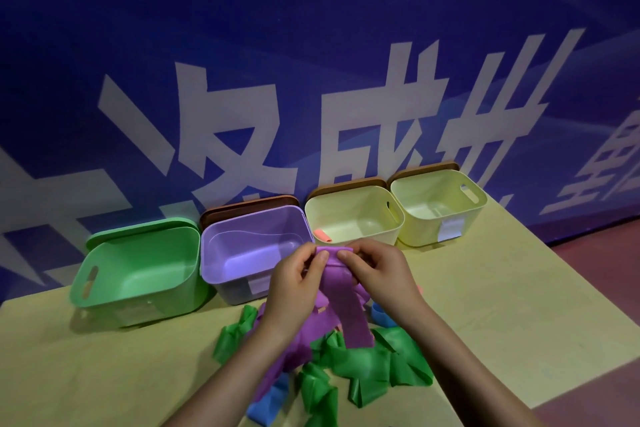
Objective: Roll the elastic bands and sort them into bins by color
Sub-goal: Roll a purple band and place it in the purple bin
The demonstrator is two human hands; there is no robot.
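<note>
My left hand (298, 282) and my right hand (375, 276) both pinch the top end of a purple elastic band (346, 302), held above the table. A short rolled part lies under my thumbs and the rest hangs down onto a pile. The pile holds green bands (363, 364), more purple band (294, 340) and blue bands (273, 399). Four bins stand in a row behind: green (135, 274), purple (242, 246) and two pale yellow ones (349, 218) (436, 204). A pink roll (322, 235) lies in the nearer yellow bin.
The yellow-green table (104, 374) ends at right, where a reddish floor (595, 288) shows. Brown lids lean behind the purple and yellow bins against a blue wall with large white characters. A blue roll (381, 315) sits by my right wrist.
</note>
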